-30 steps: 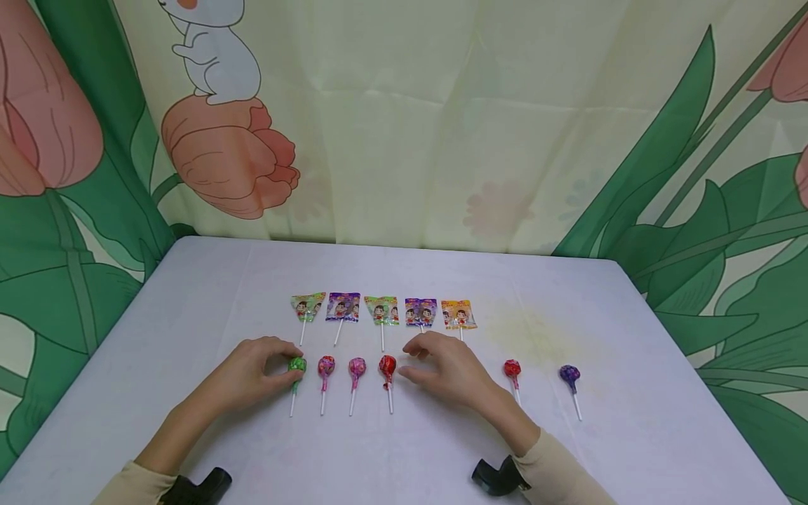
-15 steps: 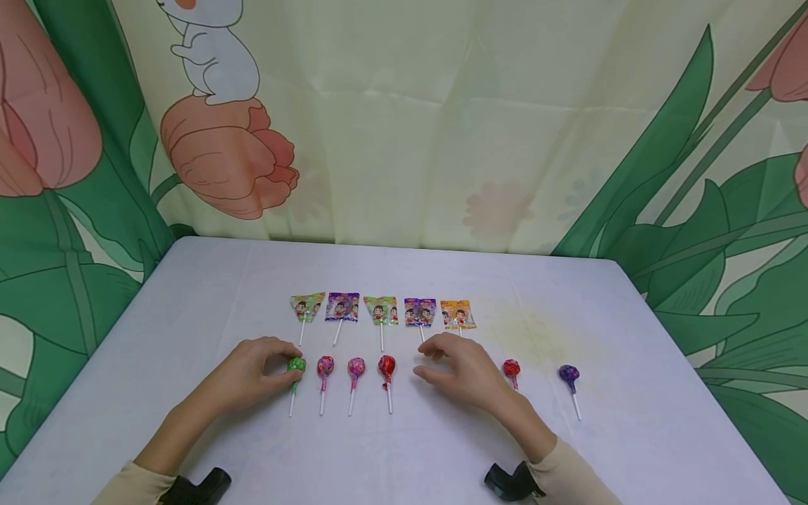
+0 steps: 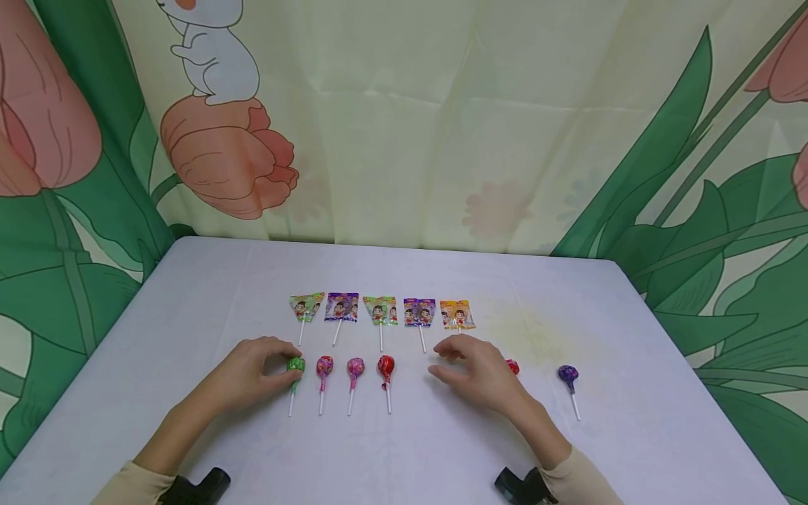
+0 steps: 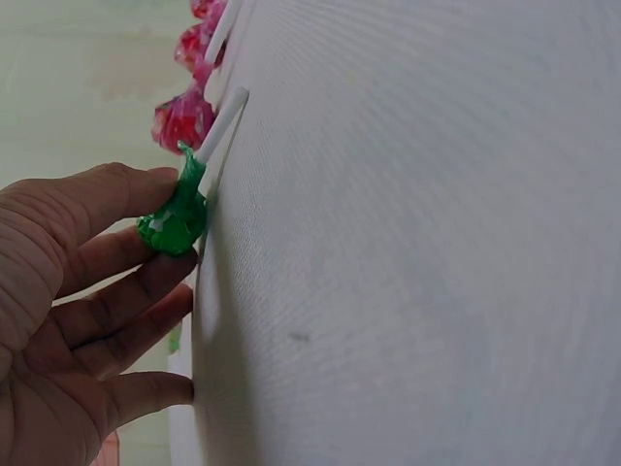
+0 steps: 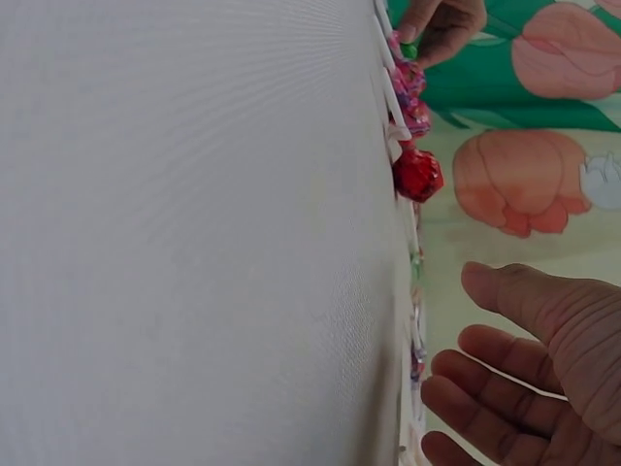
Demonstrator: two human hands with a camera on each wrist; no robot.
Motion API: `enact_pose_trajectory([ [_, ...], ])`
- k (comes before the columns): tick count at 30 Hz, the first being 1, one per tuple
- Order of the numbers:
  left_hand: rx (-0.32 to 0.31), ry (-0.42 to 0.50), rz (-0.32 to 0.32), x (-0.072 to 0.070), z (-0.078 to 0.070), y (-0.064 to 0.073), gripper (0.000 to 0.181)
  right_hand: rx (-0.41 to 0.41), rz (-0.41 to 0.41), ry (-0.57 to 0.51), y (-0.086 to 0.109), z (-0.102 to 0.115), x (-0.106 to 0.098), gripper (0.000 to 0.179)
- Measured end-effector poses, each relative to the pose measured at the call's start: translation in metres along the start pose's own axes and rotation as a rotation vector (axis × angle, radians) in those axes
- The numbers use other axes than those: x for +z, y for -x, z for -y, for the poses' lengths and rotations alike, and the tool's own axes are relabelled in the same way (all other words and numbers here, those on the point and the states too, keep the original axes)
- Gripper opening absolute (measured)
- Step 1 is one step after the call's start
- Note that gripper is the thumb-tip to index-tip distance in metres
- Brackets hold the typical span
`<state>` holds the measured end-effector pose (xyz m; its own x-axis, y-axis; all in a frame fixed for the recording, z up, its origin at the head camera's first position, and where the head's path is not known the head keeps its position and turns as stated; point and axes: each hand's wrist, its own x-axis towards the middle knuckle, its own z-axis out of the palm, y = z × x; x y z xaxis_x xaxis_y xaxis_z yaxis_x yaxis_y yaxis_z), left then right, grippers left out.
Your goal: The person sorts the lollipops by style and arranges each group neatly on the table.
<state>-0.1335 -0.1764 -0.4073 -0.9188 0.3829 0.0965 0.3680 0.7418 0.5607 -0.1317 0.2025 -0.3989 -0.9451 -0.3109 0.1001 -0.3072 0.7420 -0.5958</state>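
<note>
My left hand pinches the wrapped head of a green lollipop between thumb and fingers, its white stick lying towards me. In the left wrist view the thumb rests on the green wrapper. To the right lie two pink lollipops and a red lollipop in the same row. My right hand hovers right of that red one, fingers loosely bent and holding nothing. Another red lollipop is mostly hidden behind the right hand.
Behind the row lie several flat-bagged lollipops, among them a green one, a purple one and an orange one. A purple lollipop lies apart at the right on the white tablecloth. A patterned curtain hangs behind.
My right hand has moved right, away from the red lollipop in the row, and now covers more of the other red one. The left hand stays on the green lollipop.
</note>
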Motion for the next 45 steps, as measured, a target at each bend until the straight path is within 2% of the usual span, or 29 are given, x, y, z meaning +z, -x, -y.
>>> enact_pose_trajectory([
  [4, 0.004, -0.002, 0.0, 0.0, 0.0, 0.0, 0.025, -0.014, -0.019, -0.012, 0.003, -0.004, -0.004, 0.025],
  [20, -0.007, -0.003, 0.005, 0.0, -0.001, 0.0, 0.025, 0.022, -0.053, 0.003, 0.011, -0.017, -0.022, 0.028],
  [31, -0.02, -0.007, 0.002, 0.0, -0.001, -0.001, 0.025, -0.007, -0.108, 0.03, 0.016, -0.025, -0.033, 0.03],
  [45, -0.027, -0.007, 0.005, 0.0, -0.003, 0.0, 0.027, 0.055, -0.128, 0.061, 0.026, -0.038, -0.045, 0.029],
])
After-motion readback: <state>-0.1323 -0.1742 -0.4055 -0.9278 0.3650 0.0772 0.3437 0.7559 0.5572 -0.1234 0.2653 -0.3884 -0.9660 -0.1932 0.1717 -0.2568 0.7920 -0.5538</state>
